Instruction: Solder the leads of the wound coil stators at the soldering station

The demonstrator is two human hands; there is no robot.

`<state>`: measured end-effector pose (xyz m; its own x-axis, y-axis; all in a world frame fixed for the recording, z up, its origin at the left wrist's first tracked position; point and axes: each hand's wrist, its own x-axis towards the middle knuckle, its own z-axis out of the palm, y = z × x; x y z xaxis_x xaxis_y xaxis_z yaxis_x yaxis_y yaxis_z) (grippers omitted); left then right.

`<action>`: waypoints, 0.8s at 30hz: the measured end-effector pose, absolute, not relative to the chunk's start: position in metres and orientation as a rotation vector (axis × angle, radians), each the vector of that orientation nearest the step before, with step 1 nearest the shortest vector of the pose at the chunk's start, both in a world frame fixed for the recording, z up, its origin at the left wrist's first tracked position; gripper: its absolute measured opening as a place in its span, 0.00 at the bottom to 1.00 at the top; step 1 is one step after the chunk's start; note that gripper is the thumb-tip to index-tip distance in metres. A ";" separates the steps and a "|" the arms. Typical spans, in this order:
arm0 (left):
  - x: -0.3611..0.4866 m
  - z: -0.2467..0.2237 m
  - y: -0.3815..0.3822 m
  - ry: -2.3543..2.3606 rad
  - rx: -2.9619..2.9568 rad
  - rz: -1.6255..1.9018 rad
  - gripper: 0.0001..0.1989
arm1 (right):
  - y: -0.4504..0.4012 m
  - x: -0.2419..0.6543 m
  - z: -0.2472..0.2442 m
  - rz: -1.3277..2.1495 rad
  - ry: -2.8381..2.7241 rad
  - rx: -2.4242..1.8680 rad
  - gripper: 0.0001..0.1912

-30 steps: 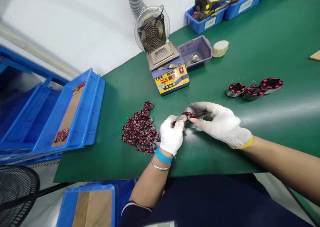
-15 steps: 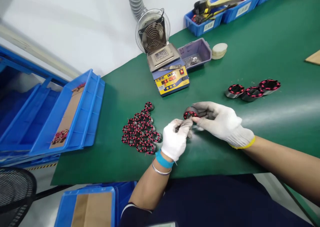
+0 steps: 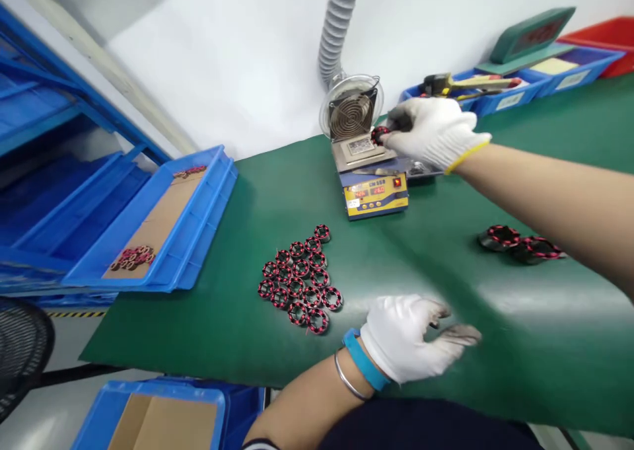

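Observation:
My right hand (image 3: 430, 129), in a white glove with dark fingertips, grips a ring-shaped motor stator (image 3: 380, 135) with pink-red and black segments. It holds this ring at the right edge of the metal top of a solder pot (image 3: 377, 197) with red digits on its yellow front; fingers partly cover the ring. My left hand (image 3: 411, 337), also gloved, hovers low over the table's near side with thumb and fingers apart and nothing between them. Several similar stators (image 3: 296, 286) stand grouped left of it. More stators (image 3: 500, 237) stand below my right forearm.
Behind the pot are a round fan (image 3: 352, 116) and a grey hose (image 3: 339, 27). Blue bins (image 3: 515, 100) with tools line the back right. A blue tray (image 3: 163, 222) with cardboard and small rings is at left. A grey-purple tub (image 3: 426, 178) is partly hidden by my right hand.
My right hand has carried the stator away from my left hand, up to the solder pot. My left hand has let go and its fingers have spread. The camera view has shifted.

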<state>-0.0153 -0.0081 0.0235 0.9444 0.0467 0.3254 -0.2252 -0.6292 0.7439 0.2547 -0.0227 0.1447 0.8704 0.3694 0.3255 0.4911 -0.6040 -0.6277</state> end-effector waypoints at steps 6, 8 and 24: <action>-0.014 0.021 -0.004 -0.156 2.353 0.419 0.17 | 0.024 0.292 0.169 -0.229 -0.822 -2.604 0.37; -0.014 0.020 -0.005 -0.179 2.383 0.429 0.18 | 0.029 0.292 0.165 -0.225 -0.902 -2.673 0.37; -0.011 0.018 -0.005 -0.139 2.355 0.504 0.18 | 0.030 0.285 0.174 -0.262 -0.807 -2.736 0.38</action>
<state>-0.0110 -0.0048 0.0178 0.9181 0.0411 0.3943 -0.2373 -0.7398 0.6296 0.2851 0.0299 0.1739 0.8279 0.5029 0.2482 0.5529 -0.8062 -0.2106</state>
